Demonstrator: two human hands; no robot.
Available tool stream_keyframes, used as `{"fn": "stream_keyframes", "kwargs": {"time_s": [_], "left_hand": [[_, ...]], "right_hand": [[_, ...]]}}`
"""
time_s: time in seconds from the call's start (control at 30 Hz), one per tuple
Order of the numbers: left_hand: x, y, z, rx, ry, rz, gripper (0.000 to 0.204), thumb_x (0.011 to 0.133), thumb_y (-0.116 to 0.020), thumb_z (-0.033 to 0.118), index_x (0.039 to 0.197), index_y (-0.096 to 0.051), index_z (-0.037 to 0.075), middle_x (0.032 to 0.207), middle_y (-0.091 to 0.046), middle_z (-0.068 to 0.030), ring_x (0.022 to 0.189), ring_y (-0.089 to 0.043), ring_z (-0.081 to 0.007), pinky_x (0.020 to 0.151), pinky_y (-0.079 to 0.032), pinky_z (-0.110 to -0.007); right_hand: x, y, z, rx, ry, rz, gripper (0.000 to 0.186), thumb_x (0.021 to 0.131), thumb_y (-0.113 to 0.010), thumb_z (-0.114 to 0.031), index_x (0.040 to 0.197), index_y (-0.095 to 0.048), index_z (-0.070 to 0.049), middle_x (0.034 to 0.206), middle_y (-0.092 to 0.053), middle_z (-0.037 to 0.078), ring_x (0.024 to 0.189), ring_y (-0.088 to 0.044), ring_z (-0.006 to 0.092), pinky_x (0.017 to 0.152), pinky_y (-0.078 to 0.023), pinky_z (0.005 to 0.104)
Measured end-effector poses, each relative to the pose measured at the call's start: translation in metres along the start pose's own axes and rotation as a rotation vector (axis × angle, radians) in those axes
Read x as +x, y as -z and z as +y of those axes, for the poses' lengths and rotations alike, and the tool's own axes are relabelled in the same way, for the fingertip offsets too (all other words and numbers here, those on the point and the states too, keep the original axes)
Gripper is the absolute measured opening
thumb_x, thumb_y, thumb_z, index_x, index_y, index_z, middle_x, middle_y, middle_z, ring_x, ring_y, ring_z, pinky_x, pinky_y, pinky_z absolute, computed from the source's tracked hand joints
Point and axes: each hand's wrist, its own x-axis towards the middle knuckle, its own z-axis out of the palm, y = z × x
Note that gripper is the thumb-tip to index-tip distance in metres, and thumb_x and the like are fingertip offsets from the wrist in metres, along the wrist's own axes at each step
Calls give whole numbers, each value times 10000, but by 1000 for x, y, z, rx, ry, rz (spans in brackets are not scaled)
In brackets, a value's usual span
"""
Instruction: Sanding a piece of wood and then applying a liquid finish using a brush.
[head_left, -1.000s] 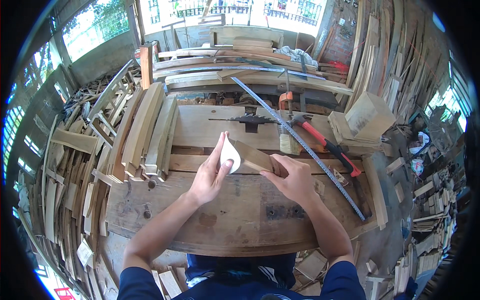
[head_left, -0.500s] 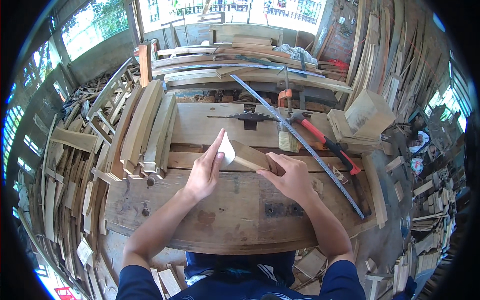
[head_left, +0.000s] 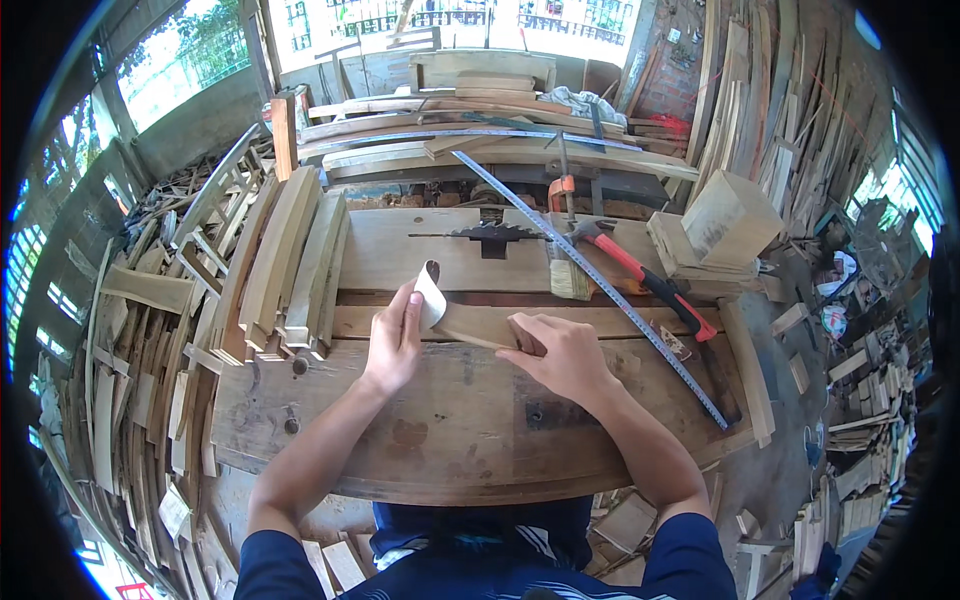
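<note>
Between the fingers and thumb of my left hand (head_left: 395,348) is a curled sheet of sandpaper (head_left: 431,300), white on its back with a dark inner face showing at the top. My right hand (head_left: 562,352) grips one end of a short flat wooden piece (head_left: 472,324) above the workbench (head_left: 450,440). The piece's left end meets the lower edge of the sandpaper. Its right end is hidden by my fingers.
A saw blade (head_left: 490,232) stands up from the bench's far part. To the right lie a brush (head_left: 570,278), a long metal ruler (head_left: 600,290), a red-handled hammer (head_left: 650,278) and wooden blocks (head_left: 733,220). Stacked boards (head_left: 280,260) stand at the left.
My left hand has shifted left and slightly down with the sandpaper, which is now more curled. The wooden piece has tilted, so it shows more of its narrow edge.
</note>
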Motion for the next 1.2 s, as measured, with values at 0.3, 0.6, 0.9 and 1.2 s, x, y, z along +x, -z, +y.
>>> {"fn": "stream_keyframes", "kwargs": {"time_s": [0.3, 0.6, 0.9, 1.2], "left_hand": [[-5, -4, 26, 64, -4, 26, 363, 1158, -428, 174, 1446, -574, 8, 756, -645, -225, 633, -646, -237, 644, -504, -352], [-1, -4, 11, 58, 6, 38, 359, 1156, -436, 169, 1442, -575, 3, 763, -650, -228, 626, -636, -229, 630, -499, -347], [-3, -5, 18, 49, 28, 25, 335, 1154, -444, 173, 1389, -600, -6, 752, -645, -218, 618, -612, -222, 629, -486, -348], [-2, -7, 20, 5, 51, 34, 331, 1158, -448, 196, 1354, -612, -14, 709, -606, -168, 613, -553, -173, 623, -465, -333]], "right_hand": [[5, 9, 1, -16, -162, 42, 405, 856, -878, -332, 1121, -714, -73, 741, -649, 62, 606, -630, 219, 579, -506, 353], [2, -3, 2, -44, -14, 105, 461, 851, -875, -359, 1178, -728, -69, 907, -754, 97, 714, -715, 274, 619, -561, 365], [1, 5, -5, -71, -130, -4, 423, 860, -867, -345, 1150, -719, -75, 813, -716, 45, 687, -703, 229, 613, -555, 346], [6, 12, -8, -114, -189, -56, 443, 881, -846, -366, 1154, -705, -46, 858, -729, 75, 707, -707, 277, 633, -560, 364]]}}
